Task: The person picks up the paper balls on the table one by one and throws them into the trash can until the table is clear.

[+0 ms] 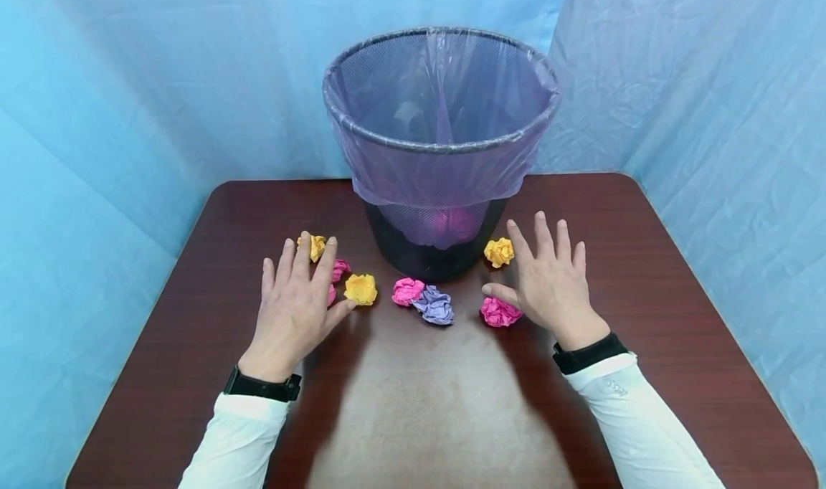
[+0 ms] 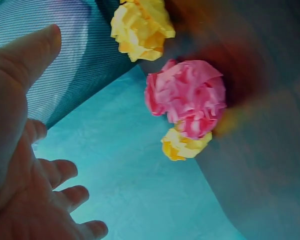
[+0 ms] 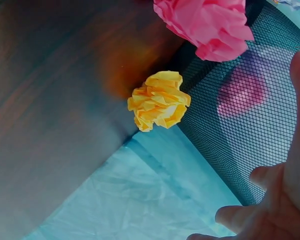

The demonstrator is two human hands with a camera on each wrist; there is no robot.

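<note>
My left hand (image 1: 295,310) is spread, palm down, above the left part of the table, holding nothing. It partly hides pink crumpled paper balls (image 1: 340,269) and a yellow one (image 1: 315,247); another yellow paper ball (image 1: 361,290) lies by its thumb tip. Over on the right, my right hand (image 1: 551,285) also has its fingers extended and grips nothing. Its thumb overlaps a pink paper ball (image 1: 500,312), and a yellow ball (image 1: 499,252) lies left of its index finger. Between the hands, a pink ball (image 1: 408,292) touches a purple one (image 1: 434,306).
A black mesh wastebasket (image 1: 413,259) stands at the back middle of the brown table (image 1: 652,317), a translucent purple bag (image 1: 445,173) folded over its rim. Something pink shows through its mesh. Light blue curtains (image 1: 161,80) hang behind and at both sides.
</note>
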